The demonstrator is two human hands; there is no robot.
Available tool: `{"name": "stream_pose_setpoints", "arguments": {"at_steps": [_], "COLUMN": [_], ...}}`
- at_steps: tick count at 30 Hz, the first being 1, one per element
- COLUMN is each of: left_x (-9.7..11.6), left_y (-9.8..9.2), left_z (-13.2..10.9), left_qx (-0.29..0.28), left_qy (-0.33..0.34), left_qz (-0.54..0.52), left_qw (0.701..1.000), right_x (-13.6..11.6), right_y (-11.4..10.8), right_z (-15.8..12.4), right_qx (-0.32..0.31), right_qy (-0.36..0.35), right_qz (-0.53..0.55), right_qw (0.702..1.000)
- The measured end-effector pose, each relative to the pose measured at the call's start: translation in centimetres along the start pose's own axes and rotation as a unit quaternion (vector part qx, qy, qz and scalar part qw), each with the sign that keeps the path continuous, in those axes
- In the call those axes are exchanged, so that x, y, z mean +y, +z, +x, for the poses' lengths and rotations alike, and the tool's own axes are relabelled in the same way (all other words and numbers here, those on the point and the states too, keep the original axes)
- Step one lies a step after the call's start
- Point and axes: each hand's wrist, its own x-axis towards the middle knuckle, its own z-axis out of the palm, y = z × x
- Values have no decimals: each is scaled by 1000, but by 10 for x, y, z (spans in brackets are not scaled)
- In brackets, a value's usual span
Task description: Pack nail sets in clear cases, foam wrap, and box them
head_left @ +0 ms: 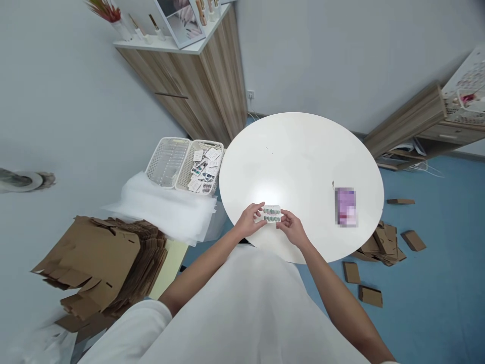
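Observation:
A small white card of press-on nails, with two rows of greenish nails, is held level above the near edge of the round white table. My left hand pinches the card's left edge between thumb and fingers. At its right edge, the fingertips of my right hand grip the same card. A white basket left of the table holds many similar small cards and printed slips.
Beside that basket stands another with clear plastic pieces. White plastic sheets and stacked flat cardboard lie at the left. A blurred purple item rests on the table's right side. Small cardboard boxes lie on the blue floor.

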Motion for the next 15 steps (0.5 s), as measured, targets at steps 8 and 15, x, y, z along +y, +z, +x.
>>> {"name": "stream_pose_setpoints", "arguments": {"at_steps": [8,15], "left_x": [-42,-83], "left_y": [-35,-62], "left_z": [2,5], "left_qx": [-8,54], "left_qy": [-47,-145], "left_qz": [-7,-50], "left_qw": [999,987], "right_x": [7,17], "right_y": [55,97], "right_z": [34,80], "right_qx": [9,24], "right_qy": [35,34], "right_qz": [-26,-107], "right_qw": [999,993]}}
